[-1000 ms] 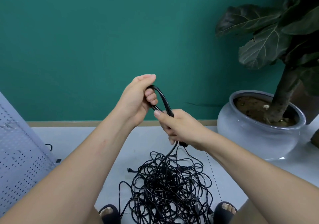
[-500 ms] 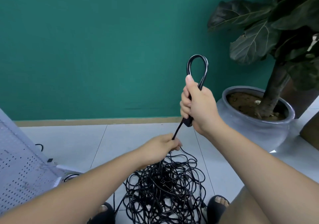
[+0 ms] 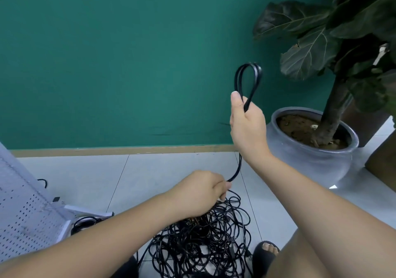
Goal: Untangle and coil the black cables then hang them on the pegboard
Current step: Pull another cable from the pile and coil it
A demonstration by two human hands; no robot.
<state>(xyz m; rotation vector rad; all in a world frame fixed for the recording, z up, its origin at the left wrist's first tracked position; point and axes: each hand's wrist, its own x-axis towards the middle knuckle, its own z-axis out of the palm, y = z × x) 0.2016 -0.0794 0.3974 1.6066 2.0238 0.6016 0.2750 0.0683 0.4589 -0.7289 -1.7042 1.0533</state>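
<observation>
Black cable loop [image 3: 246,78] pinched upright in right hand [image 3: 248,127]; left hand [image 3: 201,194] grips the same strand lower, just above the tangled pile [image 3: 205,241] on the floor [image 3: 85,183]. Pegboard [image 3: 23,209] at far left. Judged light, limp, kink-prone; best held where the strand leaves the pile, feeding slack so snags show early

Even, soft indoor light, no harsh shadows; small glare on floor [image 3: 333,186] right of grip; wide-angle edge bending; slight softness.
</observation>
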